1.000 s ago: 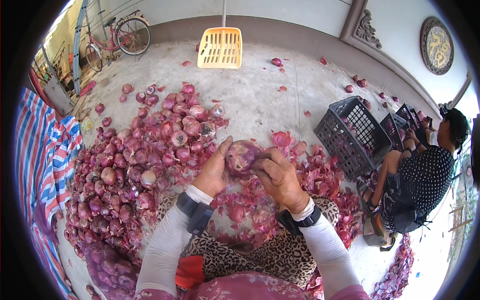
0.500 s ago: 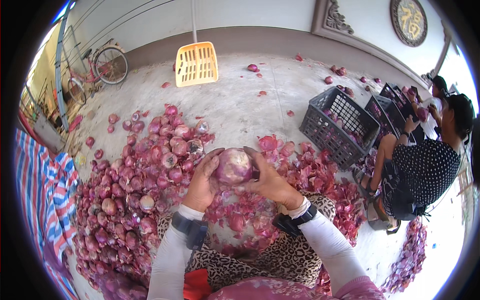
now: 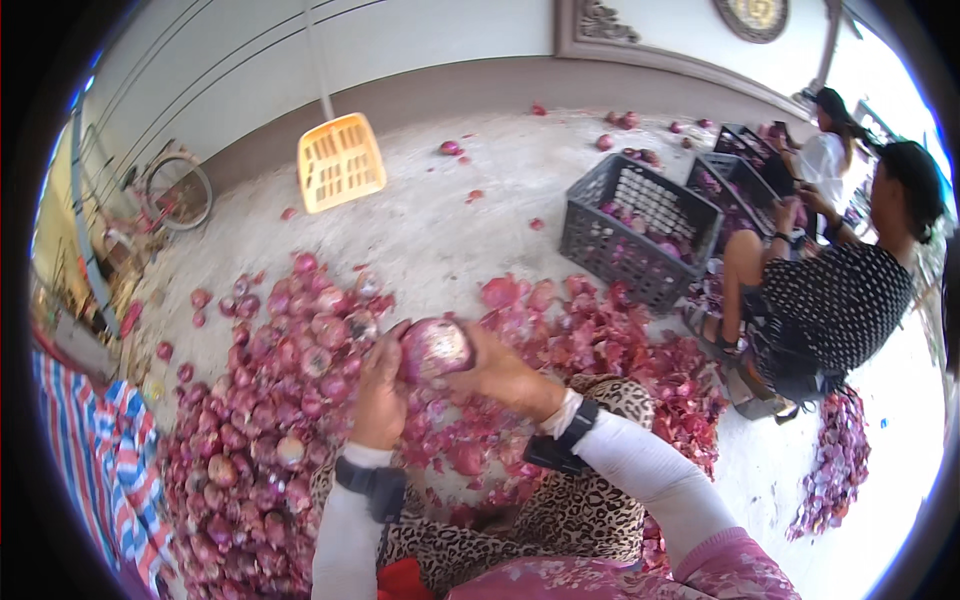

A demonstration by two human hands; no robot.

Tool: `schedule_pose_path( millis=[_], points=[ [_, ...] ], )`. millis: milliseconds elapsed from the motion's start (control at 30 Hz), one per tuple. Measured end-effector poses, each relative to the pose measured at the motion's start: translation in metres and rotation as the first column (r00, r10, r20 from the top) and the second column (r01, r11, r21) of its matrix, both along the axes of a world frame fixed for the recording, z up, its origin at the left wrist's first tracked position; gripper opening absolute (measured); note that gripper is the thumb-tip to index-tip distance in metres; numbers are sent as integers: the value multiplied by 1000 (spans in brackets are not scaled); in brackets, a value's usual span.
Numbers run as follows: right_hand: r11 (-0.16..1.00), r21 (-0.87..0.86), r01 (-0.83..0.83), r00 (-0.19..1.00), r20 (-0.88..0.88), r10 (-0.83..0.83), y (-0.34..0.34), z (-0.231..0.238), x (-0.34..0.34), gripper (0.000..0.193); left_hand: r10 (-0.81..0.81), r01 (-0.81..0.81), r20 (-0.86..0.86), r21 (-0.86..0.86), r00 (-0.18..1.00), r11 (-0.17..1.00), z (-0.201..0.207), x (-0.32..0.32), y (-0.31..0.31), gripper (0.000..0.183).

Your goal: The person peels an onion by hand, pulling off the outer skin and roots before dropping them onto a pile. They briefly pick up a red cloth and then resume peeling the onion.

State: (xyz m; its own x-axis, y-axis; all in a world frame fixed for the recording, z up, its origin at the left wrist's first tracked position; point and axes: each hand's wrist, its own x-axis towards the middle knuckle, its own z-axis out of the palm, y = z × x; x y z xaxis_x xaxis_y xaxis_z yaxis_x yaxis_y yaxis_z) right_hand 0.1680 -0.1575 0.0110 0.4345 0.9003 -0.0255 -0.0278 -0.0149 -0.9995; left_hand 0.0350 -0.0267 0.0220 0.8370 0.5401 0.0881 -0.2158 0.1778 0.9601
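Observation:
A large red onion (image 3: 436,351) with a pale bare patch is held up in front of me between both hands. My left hand (image 3: 381,396) is closed against its left side. On its right side, my right hand (image 3: 506,374) grips it, the fingers partly hidden behind the onion and blurred. Below and to the left spreads a big heap of red onions (image 3: 240,470). Loose purple-red onion skins (image 3: 640,370) cover the ground under and to the right of my hands.
A black plastic crate (image 3: 640,240) with onions stands at right, more crates behind it. Two people sit there, the nearer in a dotted shirt (image 3: 835,310). A yellow slotted scoop (image 3: 341,162) stands ahead. Striped sheeting (image 3: 95,450) lies at left; a bicycle (image 3: 178,190) is farther back.
My view has turned to the right, shifting the surroundings leftward. The onion has tilted between my hands, its pale patch now facing right, and both hands still hold it.

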Motion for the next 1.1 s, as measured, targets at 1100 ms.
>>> schedule_pose_path(
  millis=[1100],
  points=[
    [903,94,419,873,-316,-372,-1,-44,110,22,-131,46,-168,-434,977,900,-49,-5,35,21]
  ],
)
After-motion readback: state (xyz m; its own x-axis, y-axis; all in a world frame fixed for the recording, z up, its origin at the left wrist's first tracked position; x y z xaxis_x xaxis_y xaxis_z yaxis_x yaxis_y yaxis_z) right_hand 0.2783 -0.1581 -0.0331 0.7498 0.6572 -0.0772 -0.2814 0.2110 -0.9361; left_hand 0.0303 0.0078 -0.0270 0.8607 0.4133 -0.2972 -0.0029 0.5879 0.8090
